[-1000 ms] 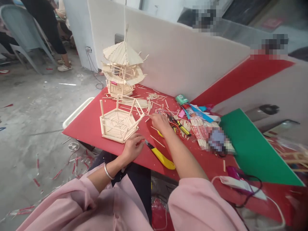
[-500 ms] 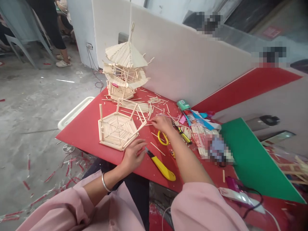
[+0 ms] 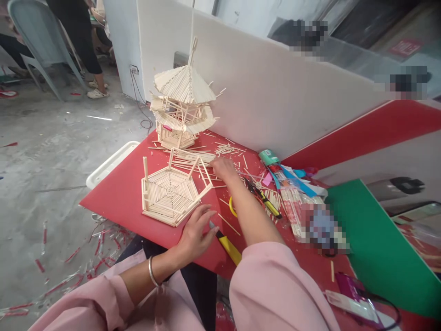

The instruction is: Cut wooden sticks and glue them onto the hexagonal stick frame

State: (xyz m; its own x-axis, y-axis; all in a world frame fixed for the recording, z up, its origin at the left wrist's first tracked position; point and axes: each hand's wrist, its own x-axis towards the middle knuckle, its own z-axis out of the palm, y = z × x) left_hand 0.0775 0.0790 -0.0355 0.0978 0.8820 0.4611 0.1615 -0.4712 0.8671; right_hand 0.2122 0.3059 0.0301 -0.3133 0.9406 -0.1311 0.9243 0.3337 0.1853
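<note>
- I'm seeing the left hand point(image 3: 197, 234) released, fingers apart, beside the yellow-handled cutter point(image 3: 229, 249).
- Hexagonal stick base point(image 3: 169, 191) is sitting just past the left hand on the red table point(image 3: 119, 193), posts rising from its rim.
- Right hand point(image 3: 223, 169) is reaching to the stick pile point(image 3: 206, 157); fingertips hiding, so I can't tell its grip.
- Stick pagoda point(image 3: 182, 86) is standing behind, near the white wall point(image 3: 262, 87).

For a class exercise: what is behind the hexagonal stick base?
Behind the hexagonal stick base lie loose sticks and, farther back, a roofed stick model. What the right hand covers there is hidden.
</note>
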